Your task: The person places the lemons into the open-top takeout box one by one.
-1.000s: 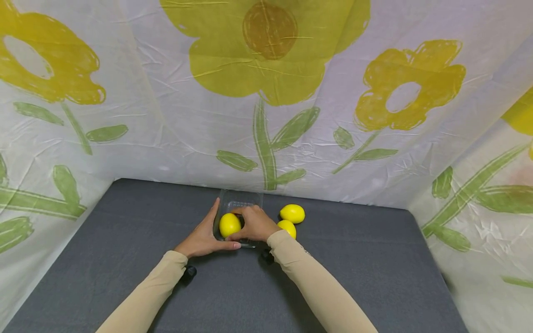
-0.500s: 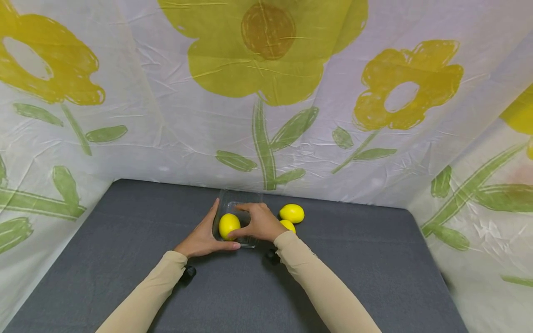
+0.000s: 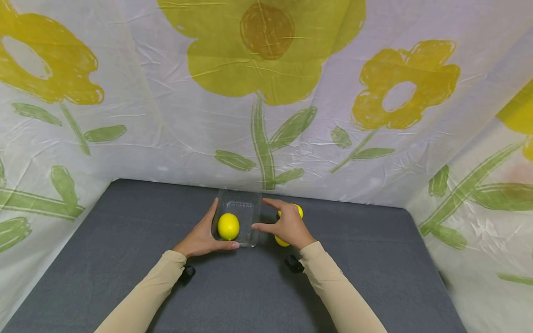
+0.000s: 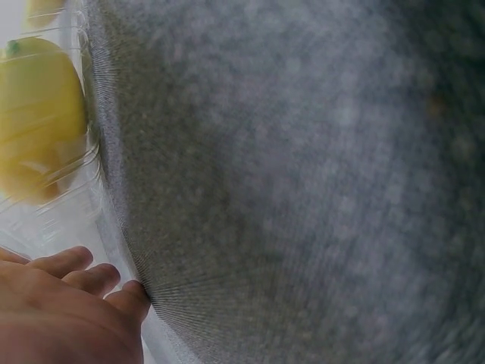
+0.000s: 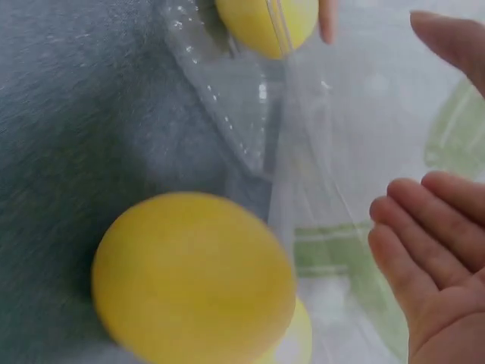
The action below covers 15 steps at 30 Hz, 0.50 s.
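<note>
A clear plastic container [image 3: 246, 215] stands on the table with one yellow lemon [image 3: 228, 226] in its front left part. My left hand [image 3: 201, 238] rests against the container's left side, its thumb stretched along the front rim. Its fingers [image 4: 91, 280] touch the clear wall in the left wrist view. Right of the container, my right hand [image 3: 291, 226] is spread, with thumb and fingers apart and nothing between them. Under and behind it lie two more lemons, a front one [image 3: 281, 242] and a back one [image 3: 298, 210], both partly hidden by the hand.
Dark grey cloth covers the table [image 3: 362, 268]. A white curtain [image 3: 175, 157] printed with yellow flowers hangs along the back and sides. Small black devices [image 3: 294, 264] sit under both wrists.
My right hand has let go of the lemon in the container, lifted out and moved right over the other two lemons. The left hand has stayed at the container.
</note>
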### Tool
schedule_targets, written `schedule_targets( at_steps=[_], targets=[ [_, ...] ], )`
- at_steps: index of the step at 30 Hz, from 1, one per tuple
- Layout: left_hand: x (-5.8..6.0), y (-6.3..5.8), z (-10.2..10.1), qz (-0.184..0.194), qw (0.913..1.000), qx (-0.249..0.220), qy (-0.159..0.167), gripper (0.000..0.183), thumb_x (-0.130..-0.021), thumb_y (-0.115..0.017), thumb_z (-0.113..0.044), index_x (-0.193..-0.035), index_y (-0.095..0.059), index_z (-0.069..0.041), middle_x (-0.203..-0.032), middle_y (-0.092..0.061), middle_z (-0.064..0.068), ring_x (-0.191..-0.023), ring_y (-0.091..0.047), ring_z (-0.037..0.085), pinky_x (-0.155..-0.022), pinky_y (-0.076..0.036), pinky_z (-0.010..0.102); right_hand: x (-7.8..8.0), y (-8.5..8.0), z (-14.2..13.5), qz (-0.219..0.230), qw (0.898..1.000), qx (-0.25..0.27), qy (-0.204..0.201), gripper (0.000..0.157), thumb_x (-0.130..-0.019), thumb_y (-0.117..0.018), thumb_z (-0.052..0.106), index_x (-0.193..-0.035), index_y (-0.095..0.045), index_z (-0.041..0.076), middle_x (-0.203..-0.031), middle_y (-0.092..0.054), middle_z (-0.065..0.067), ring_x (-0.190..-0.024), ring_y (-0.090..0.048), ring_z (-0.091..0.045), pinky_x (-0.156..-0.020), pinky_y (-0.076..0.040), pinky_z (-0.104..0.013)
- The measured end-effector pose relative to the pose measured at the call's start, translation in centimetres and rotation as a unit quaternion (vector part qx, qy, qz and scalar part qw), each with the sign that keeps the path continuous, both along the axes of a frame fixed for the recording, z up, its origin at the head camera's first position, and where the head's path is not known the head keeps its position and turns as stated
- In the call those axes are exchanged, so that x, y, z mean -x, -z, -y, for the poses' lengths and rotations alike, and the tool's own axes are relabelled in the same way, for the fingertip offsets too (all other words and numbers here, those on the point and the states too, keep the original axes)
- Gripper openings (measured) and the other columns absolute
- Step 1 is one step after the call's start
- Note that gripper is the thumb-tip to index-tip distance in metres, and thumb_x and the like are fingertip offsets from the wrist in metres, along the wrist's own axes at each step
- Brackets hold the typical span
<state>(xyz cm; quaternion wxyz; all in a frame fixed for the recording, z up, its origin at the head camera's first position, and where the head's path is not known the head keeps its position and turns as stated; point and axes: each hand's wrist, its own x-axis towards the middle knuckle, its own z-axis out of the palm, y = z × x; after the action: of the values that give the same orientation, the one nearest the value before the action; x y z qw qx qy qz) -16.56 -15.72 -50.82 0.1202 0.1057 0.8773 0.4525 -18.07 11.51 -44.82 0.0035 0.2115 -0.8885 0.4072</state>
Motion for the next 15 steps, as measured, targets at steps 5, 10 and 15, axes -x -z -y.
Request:
schedule_targets(
  at_steps=[5, 10, 15],
  targets=[
    [0.0, 0.1, 0.0, -0.006, 1.0000, 0.003, 0.000, 0.143, -0.070, -0.089, -0.057, -0.163, 0.011, -0.015, -0.169, 0.005, 0.016, -0.152, -0.010, 0.046, -0.113, -0.024, 0.070, -1.1, 0.3, -1.6, -0.025, 0.999, 0.001, 0.048, 0.073, -0.075, -0.092, 0.034, -0.135, -0.065, 0.004, -0.131, -0.067, -0.012, -0.123, -0.061, -0.031, -0.108, -0.043, -0.052],
    [-0.1, 0.0, 0.0, -0.007, 1.0000, 0.001, 0.000, 0.144, -0.070, -0.090, -0.056, -0.163, 0.011, -0.016, -0.169, 0.005, 0.017, -0.152, -0.010, 0.046, -0.113, -0.024, 0.070, -2.2, 0.9, -3.0, -0.022, 0.996, 0.013, 0.083, 0.070, -0.075, -0.093, 0.031, -0.132, -0.066, 0.001, -0.130, -0.067, -0.016, -0.114, -0.065, -0.034, -0.095, -0.054, -0.052],
    [-0.2, -0.3, 0.0, -0.001, 1.0000, -0.001, -0.001, 0.143, -0.070, -0.090, -0.056, -0.163, 0.012, -0.017, -0.169, 0.005, 0.016, -0.152, -0.010, 0.045, -0.113, -0.022, 0.070, -3.1, 1.8, -3.9, -0.012, 0.993, -0.002, 0.113, 0.073, -0.075, -0.093, 0.031, -0.134, -0.064, -0.001, -0.129, -0.067, -0.017, -0.114, -0.065, -0.036, -0.098, -0.050, -0.053]
  ],
)
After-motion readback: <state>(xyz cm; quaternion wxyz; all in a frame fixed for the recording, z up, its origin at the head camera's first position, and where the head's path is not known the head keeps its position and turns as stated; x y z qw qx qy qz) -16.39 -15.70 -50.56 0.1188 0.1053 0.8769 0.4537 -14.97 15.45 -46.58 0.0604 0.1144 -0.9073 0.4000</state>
